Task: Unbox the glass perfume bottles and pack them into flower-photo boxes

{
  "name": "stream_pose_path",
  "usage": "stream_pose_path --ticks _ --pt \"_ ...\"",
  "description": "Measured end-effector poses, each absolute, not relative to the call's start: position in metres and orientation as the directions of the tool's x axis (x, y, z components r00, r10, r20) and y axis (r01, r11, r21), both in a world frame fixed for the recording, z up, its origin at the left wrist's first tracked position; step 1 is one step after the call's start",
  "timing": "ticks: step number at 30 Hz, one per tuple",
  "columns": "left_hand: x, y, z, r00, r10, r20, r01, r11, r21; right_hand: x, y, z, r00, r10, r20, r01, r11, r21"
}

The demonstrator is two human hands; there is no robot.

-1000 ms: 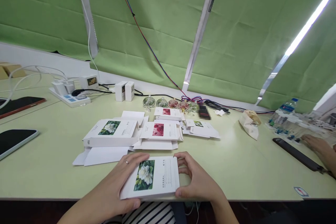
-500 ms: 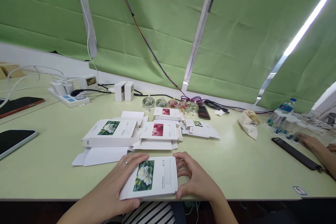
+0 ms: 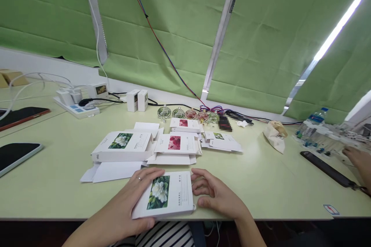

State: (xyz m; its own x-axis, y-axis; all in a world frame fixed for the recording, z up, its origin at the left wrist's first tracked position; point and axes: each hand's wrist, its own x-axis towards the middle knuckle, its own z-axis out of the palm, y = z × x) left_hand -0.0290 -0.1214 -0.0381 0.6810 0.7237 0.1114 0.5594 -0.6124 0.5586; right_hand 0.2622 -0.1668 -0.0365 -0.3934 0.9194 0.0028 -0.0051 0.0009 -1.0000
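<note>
A flat white carton with a white flower picture lies at the near edge of the pale green table. My left hand, a ring on one finger, grips its left side with the thumb under the near edge. To the right of the carton rests my right hand, fingers loosely curled, fingertips at the carton's right edge. Just beyond lie more flat cartons, one with a white flower and one with a red flower.
Small glass bottles stand in a row behind the cartons, with two little white boxes and a power strip to the left. Two phones lie at far left. Another person's hand is at far right near a water bottle.
My right hand has let go of the carton's right edge and slid slightly right and down, fingers loosened. The other person's hand at far right has shifted further right.
</note>
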Motion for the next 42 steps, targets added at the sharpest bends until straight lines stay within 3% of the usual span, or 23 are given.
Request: stream_pose_path --ticks 6,14,18,22,24,27,30,34,42 --pt "-0.029 -0.12 -0.04 0.671 0.729 0.133 0.549 -0.61 0.572 0.246 -0.167 -0.036 -0.226 0.974 0.003 0.163 0.041 -0.986" --pt "-0.026 -0.121 -0.04 0.667 0.734 0.131 0.542 -0.597 0.591 0.256 -0.172 -0.026 -0.427 0.891 0.152 0.191 0.254 -0.948" --pt "-0.027 -0.122 -0.04 0.684 0.715 0.143 0.488 -0.594 0.639 0.233 -0.181 -0.016 -0.346 0.938 0.028 0.508 0.213 -0.835" --pt "-0.033 -0.123 -0.035 0.681 0.721 0.126 0.366 -0.484 0.795 0.224 -0.192 -0.005 -0.314 0.948 0.045 0.698 0.263 -0.666" --pt "-0.035 -0.124 -0.032 0.658 0.744 0.113 0.295 -0.393 0.871 0.239 -0.196 0.0 -0.247 0.967 0.066 0.707 0.226 -0.67" --pt "-0.037 -0.124 -0.031 0.645 0.759 0.083 0.264 -0.323 0.909 0.276 -0.198 0.002 -0.083 0.992 0.098 0.596 0.128 -0.792" --pt "-0.037 -0.125 -0.033 0.656 0.753 0.054 0.297 -0.323 0.899 0.31 -0.194 -0.007 0.064 0.998 -0.017 0.44 -0.044 -0.897" --pt "-0.036 -0.126 -0.034 0.659 0.752 0.015 0.333 -0.31 0.891 0.328 -0.182 -0.03 0.036 0.994 -0.105 0.515 -0.108 -0.85" --pt "-0.031 -0.126 -0.029 0.654 0.756 0.031 0.384 -0.366 0.848 0.327 -0.179 -0.035 0.016 0.999 -0.044 0.61 -0.045 -0.791"
